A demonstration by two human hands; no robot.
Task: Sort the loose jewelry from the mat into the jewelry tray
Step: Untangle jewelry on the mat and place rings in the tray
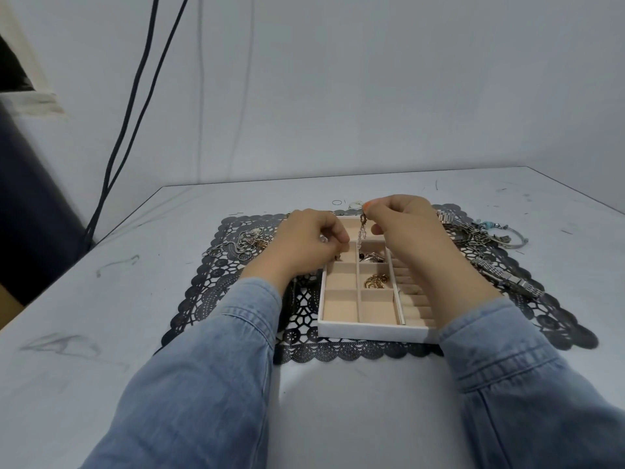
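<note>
While the right hand (402,221) pinched a thin silver link chain (362,231) over the 12 o'clock cells of the white, beige-lined compartment tray (372,331), a slow lowering seemed best to coil it inside one cell. The left hand (304,238), at 10 o'clock, was curled; its hold was unclear.

Both forearms, in blue denim sleeves (209,360), reach forward side by side. The right hand (402,221) is raised, thumb and forefinger pinching the top of a thin chain (362,231) that hangs straight down. The left hand (306,240) sits lower, knuckles up, fingers curled to the thumb; whether it holds anything cannot be told.
</note>
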